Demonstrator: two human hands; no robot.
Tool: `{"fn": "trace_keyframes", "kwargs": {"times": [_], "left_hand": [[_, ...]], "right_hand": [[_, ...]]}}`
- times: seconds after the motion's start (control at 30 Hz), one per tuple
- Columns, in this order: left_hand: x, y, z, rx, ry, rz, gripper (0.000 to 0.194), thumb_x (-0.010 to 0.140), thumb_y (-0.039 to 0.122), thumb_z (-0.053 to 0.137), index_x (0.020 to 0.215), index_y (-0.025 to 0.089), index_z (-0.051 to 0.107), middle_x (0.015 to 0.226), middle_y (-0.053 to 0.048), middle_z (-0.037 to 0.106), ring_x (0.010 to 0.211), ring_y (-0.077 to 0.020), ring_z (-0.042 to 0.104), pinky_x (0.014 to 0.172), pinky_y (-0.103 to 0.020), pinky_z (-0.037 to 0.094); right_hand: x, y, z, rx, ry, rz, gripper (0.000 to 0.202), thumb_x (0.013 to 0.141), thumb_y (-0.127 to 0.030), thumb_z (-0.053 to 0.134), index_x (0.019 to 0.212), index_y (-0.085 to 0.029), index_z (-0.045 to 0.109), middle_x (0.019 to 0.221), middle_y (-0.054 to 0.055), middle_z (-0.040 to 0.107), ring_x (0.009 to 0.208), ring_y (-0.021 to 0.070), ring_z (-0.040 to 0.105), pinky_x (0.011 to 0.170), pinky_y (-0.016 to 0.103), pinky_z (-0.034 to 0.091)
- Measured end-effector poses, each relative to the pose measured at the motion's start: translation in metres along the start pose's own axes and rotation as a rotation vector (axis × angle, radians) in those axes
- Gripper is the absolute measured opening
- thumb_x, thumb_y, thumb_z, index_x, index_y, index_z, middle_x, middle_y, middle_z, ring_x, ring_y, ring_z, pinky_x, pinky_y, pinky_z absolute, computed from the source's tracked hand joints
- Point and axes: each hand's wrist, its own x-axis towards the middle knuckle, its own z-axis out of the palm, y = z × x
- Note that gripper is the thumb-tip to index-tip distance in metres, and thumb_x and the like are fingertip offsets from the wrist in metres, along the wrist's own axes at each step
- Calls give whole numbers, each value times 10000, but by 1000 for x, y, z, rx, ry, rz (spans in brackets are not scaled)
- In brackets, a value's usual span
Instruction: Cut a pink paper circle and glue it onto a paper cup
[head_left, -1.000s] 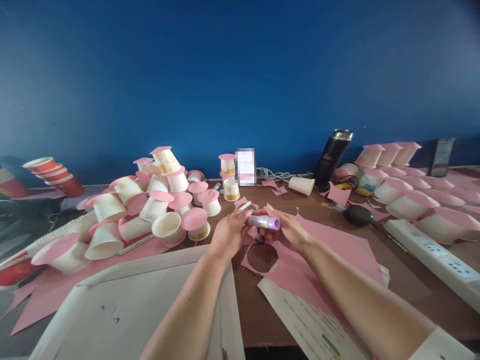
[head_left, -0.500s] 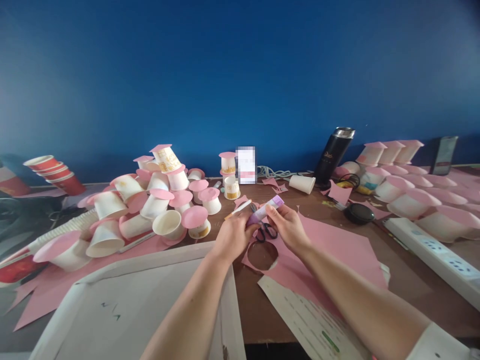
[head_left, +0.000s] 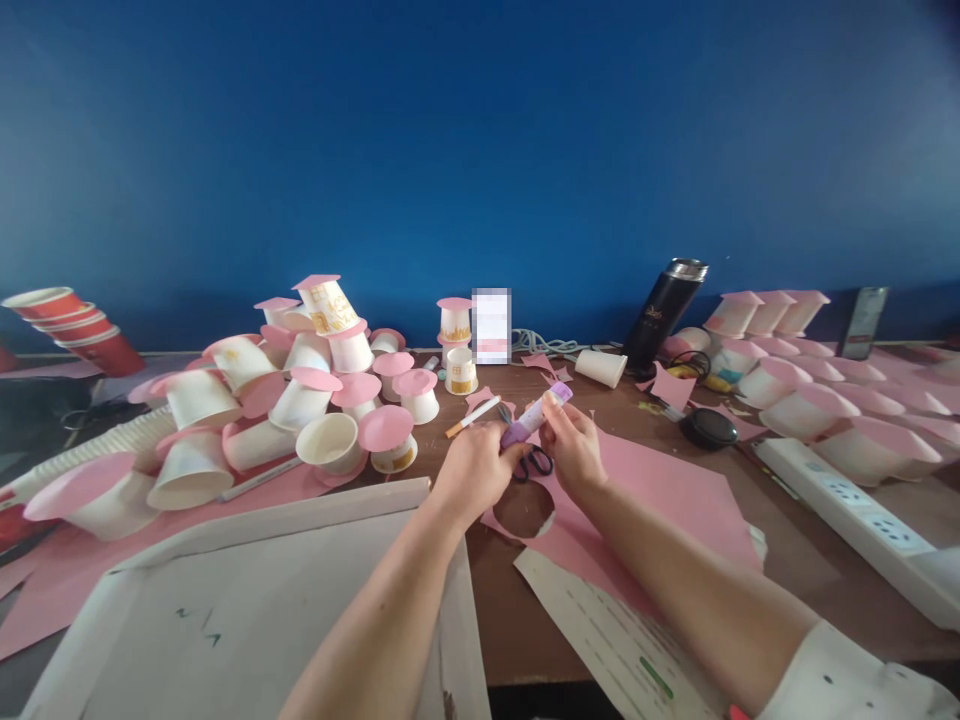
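Note:
A purple-and-white glue stick (head_left: 531, 420) is held between both hands above the table. My left hand (head_left: 474, 468) grips its lower end, fingers wrapped round it. At the upper end, my right hand (head_left: 571, 440) pinches the purple cap between thumb and fingers. Below them lie black-handled scissors (head_left: 537, 462), partly hidden by the hands. Under the scissors is a pink paper sheet (head_left: 675, 490) with a round hole cut in it. A white craft knife or pen with an orange end (head_left: 474, 416) rests just beyond my left hand.
Paper cups with pink discs (head_left: 386, 430) pile up at the left; more pink-topped cups (head_left: 810, 400) stand at the right. A black flask (head_left: 664, 315), a lying white cup (head_left: 601, 368), a power strip (head_left: 855, 500), a black round object (head_left: 709, 428) and a white box lid (head_left: 262, 600) surround the hands.
My right hand has shifted slightly along with the glue stick, both hands still on it. The camera view has moved a little; the surrounding things stay put.

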Motion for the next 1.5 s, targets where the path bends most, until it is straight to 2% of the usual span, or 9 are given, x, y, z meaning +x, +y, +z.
{"fn": "trace_keyframes", "kwargs": {"times": [0.37,0.53,0.63,0.77,0.9,1.0,1.13,1.27,1.5], "left_hand": [[8,0,9,3,-41,-81,243,850,391,544,751,188,631,697,-89,654,680,-245,620,616,-314,405],[3,-10,9,68,-64,-126,203,836,357,567,820,185,673,808,-102,691,789,-259,647,675,-316,440],[5,-16,10,114,12,-132,200,809,363,609,883,195,689,855,-92,696,826,-254,649,704,-309,458],[13,-25,12,254,157,-36,283,845,295,565,1091,179,645,985,-123,673,903,-263,636,776,-333,469],[15,-39,13,399,169,-150,313,880,233,476,1158,149,591,980,-145,655,852,-269,644,729,-346,485],[14,-44,12,489,193,-167,380,875,210,476,1248,152,521,1041,-146,640,904,-268,632,753,-352,491],[11,-38,10,535,259,-56,406,854,178,504,1258,203,536,1203,-116,578,1037,-257,575,862,-359,469],[3,-31,9,416,119,57,258,847,321,570,1053,192,658,1012,-86,634,960,-235,589,858,-340,470],[-4,-29,13,429,23,122,391,777,439,642,1029,141,651,1048,-112,635,1055,-279,534,908,-375,446]], "right_hand": [[11,5,0,-4,65,69,483,720,-648,591,568,-228,409,468,-60,320,401,84,254,403,279,190],[35,-4,-24,-35,189,46,518,724,-747,479,607,-254,369,432,-80,259,375,93,211,376,275,160],[47,-3,-37,1,246,-19,503,751,-707,503,605,-257,332,447,-95,211,373,88,174,380,270,131],[44,8,-30,49,166,-74,484,737,-667,586,618,-239,394,482,-77,301,393,80,257,394,258,195],[31,15,-21,17,81,7,445,725,-646,624,744,-209,541,504,-67,385,395,69,314,388,242,234],[23,14,-22,-96,-6,13,436,756,-626,606,719,-195,546,493,-63,404,407,70,351,402,232,259],[16,13,-24,-170,-80,-27,433,788,-609,578,675,-195,519,494,-59,422,433,80,382,422,228,275],[17,17,-26,-152,-71,-47,421,799,-606,562,700,-197,539,486,-68,400,424,79,361,413,227,264],[19,21,-27,-202,-49,-77,469,774,-652,552,701,-189,563,497,-63,405,434,81,353,410,228,276]]}}
